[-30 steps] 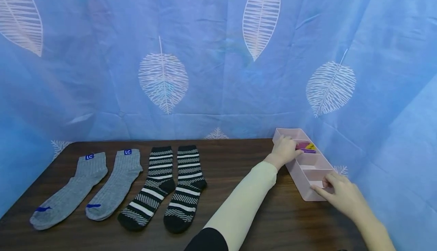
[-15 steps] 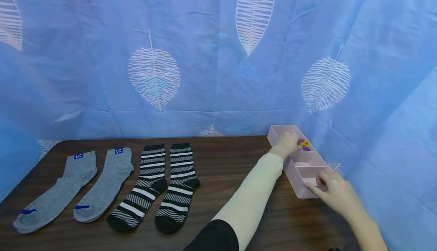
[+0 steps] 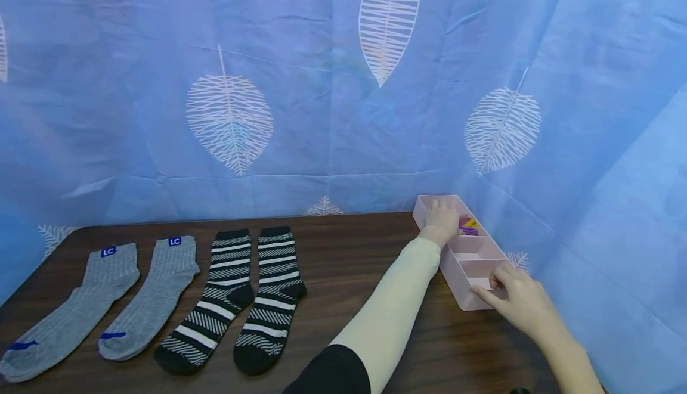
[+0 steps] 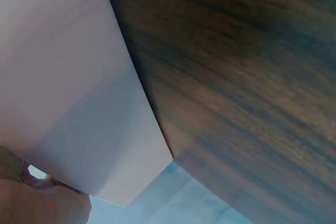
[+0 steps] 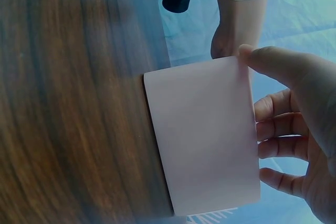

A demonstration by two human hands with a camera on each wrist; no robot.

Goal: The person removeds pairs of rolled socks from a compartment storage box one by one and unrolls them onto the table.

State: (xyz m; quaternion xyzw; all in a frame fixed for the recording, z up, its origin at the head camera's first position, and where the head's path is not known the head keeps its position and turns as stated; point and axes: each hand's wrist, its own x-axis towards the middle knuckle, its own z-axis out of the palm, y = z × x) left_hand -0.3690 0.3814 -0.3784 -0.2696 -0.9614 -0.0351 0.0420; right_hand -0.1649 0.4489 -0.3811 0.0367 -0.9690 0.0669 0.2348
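A long pale pink divided box stands at the right side of the wooden table, its compartments running from front to back. My left hand grips the left long wall near the far end, its fingers over the far compartment. In the left wrist view, part of that hand shows at the rim. My right hand pinches the near end's rim, thumb outside and fingers curled over it. The right wrist view shows the thumb at a corner of the box's end wall. Small purple and yellow items lie in one compartment.
Two grey socks and two black-and-white striped socks lie flat on the left part of the dark wooden table. A blue leaf-print curtain hangs behind and to the right. A small black object shows at the bottom edge.
The head view has turned slightly, so the scene sits further left. My left hand has moved towards the outer long wall, uncovering more of the purple items. My right hand keeps its place on the box.
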